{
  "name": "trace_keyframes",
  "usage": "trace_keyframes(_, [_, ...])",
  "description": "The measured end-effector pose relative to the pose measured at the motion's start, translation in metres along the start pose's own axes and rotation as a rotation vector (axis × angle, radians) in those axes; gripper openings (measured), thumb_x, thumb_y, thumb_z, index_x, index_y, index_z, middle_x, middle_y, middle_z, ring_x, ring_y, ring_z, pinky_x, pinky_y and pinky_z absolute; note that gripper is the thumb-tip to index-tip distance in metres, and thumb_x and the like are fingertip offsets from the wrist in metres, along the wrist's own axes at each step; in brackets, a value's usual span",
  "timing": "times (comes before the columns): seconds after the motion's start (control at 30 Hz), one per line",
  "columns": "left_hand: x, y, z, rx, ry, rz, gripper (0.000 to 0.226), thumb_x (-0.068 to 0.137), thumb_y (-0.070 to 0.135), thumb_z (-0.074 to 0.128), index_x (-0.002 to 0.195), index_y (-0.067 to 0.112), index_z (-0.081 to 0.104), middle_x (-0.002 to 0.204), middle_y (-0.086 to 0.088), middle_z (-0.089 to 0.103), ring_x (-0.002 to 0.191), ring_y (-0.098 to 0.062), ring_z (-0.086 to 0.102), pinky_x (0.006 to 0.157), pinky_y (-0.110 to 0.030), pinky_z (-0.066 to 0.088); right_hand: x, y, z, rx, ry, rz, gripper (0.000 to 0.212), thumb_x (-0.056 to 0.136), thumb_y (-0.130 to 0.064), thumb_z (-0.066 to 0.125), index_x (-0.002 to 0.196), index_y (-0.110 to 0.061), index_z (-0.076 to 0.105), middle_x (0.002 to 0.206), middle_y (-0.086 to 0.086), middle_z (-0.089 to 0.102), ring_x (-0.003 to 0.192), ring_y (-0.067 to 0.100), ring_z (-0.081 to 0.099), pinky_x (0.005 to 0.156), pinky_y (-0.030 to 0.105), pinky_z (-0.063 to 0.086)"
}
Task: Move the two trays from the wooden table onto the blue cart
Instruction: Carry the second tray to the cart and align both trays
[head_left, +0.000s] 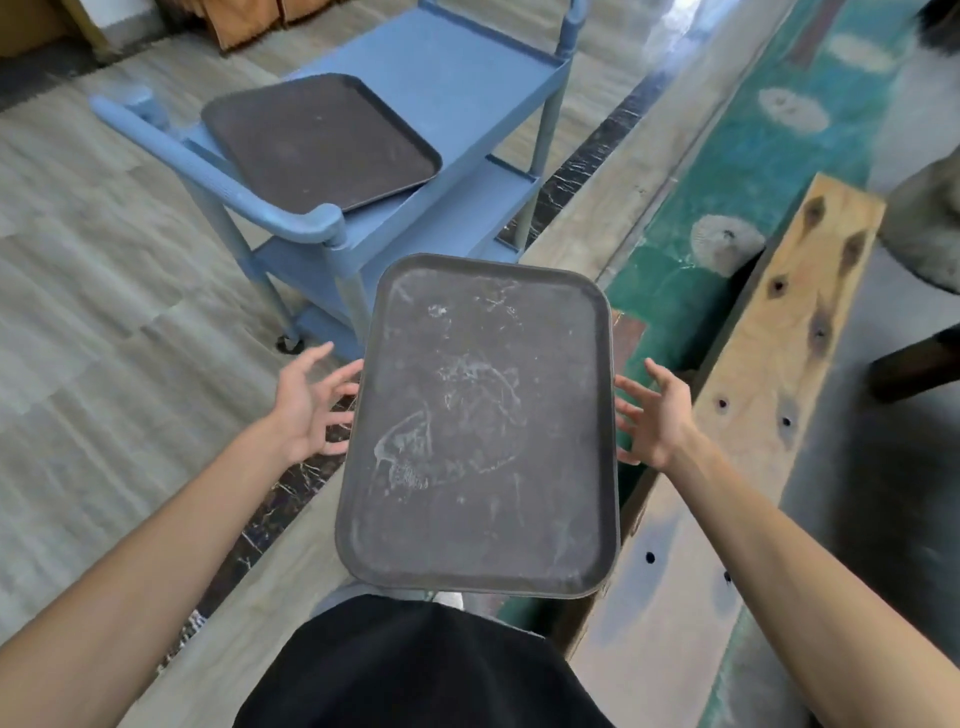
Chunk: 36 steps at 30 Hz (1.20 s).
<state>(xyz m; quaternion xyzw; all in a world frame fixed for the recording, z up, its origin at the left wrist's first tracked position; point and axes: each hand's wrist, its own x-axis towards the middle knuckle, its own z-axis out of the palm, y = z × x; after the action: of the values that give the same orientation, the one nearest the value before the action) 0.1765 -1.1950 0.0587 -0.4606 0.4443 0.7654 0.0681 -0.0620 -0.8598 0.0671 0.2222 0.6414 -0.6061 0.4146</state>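
1. The near tray is carried level between the two hands, in front of the person's body and above the floor between the table and the cart; it is off the table and not yet on the cart.
2. The left hand is at the tray's left rim, fingers spread and bent towards the edge; the right hand mirrors it at the right rim. Whether fingertips support the underside cannot be seen, since the tray hides them.
3. Holding it at opposite long sides probably keeps the wide, flat tray balanced and level.
4. The far tray already lies on the cart's top shelf, beside the handle, skewed, one corner over the shelf edge.
5. Judging by this, half the task is done; the free stretch of shelf beyond the far tray looks like the natural spot for the second.
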Motion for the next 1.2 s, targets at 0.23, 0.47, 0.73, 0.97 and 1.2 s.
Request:
trace_keyframes(0.23, [0.082, 0.082, 0.062, 0.031, -0.028, 0.040, 0.064, 0.074, 0.071, 0.048, 0.124, 0.036, 0.069, 0.112, 0.003, 0.048, 0.103, -0.026, 0.053, 0.088, -0.047, 0.040, 0.069, -0.090, -0.011, 0.051, 0.043, -0.046, 0.056, 0.087, -0.064, 0.050, 0.124, -0.026, 0.067, 0.129, 0.004, 0.060, 0.120, 0.024, 0.055, 0.091, 0.050, 0.039])
trace_keyframes(0.47, [0.176, 0.181, 0.124, 0.110, -0.007, 0.095, 0.063, 0.075, 0.072, 0.048, 0.126, 0.038, 0.066, 0.114, 0.003, 0.048, 0.102, -0.026, 0.055, 0.087, -0.046, 0.040, 0.150, -0.207, -0.001, 0.069, 0.095, -0.072, 0.052, 0.087, -0.059, 0.052, 0.122, -0.025, 0.069, 0.116, 0.001, 0.062, 0.106, 0.021, 0.055, 0.089, 0.046, 0.038])
trace_keyframes(0.73, [0.237, 0.288, 0.164, 0.068, -0.010, 0.131, 0.067, 0.070, 0.071, 0.052, 0.124, 0.037, 0.068, 0.114, 0.002, 0.049, 0.102, -0.028, 0.055, 0.088, -0.048, 0.043, 0.220, -0.333, 0.023, 0.054, 0.048, -0.096, 0.047, 0.087, -0.057, 0.053, 0.119, -0.026, 0.069, 0.110, 0.000, 0.064, 0.098, 0.020, 0.057, 0.077, 0.041, 0.040])
trace_keyframes(0.97, [0.273, 0.357, 0.169, 0.022, 0.062, 0.168, 0.068, 0.073, 0.069, 0.049, 0.128, 0.033, 0.066, 0.111, 0.003, 0.052, 0.101, -0.027, 0.060, 0.083, -0.046, 0.046, 0.284, -0.422, 0.067, -0.003, -0.032, -0.086, 0.043, 0.089, -0.055, 0.051, 0.113, -0.024, 0.070, 0.097, -0.001, 0.060, 0.090, 0.019, 0.054, 0.080, 0.039, 0.039])
trace_keyframes(1.2, [0.332, 0.426, 0.170, -0.101, 0.183, 0.188, 0.066, 0.073, 0.068, 0.051, 0.124, 0.032, 0.069, 0.113, 0.001, 0.048, 0.097, -0.028, 0.060, 0.079, -0.044, 0.048, 0.379, -0.523, 0.135, -0.083, -0.157, -0.081, 0.025, 0.093, -0.046, 0.049, 0.099, -0.026, 0.064, 0.085, -0.004, 0.063, 0.073, 0.016, 0.056, 0.070, 0.034, 0.040])
